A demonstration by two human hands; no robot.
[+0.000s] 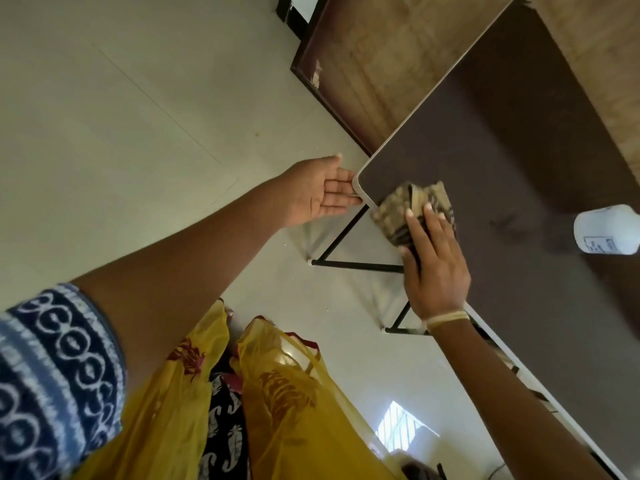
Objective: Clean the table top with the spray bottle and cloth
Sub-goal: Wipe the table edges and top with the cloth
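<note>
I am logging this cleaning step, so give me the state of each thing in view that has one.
left hand: open, palm up, fingers straight, at the table's corner edge.
right hand: fingers flat, pressing the cloth.
cloth: bunched, on the table top near the corner, partly over the edge.
spray bottle: on the table top, untouched; cut off by the frame.
table: dark top, standing on black legs.
</note>
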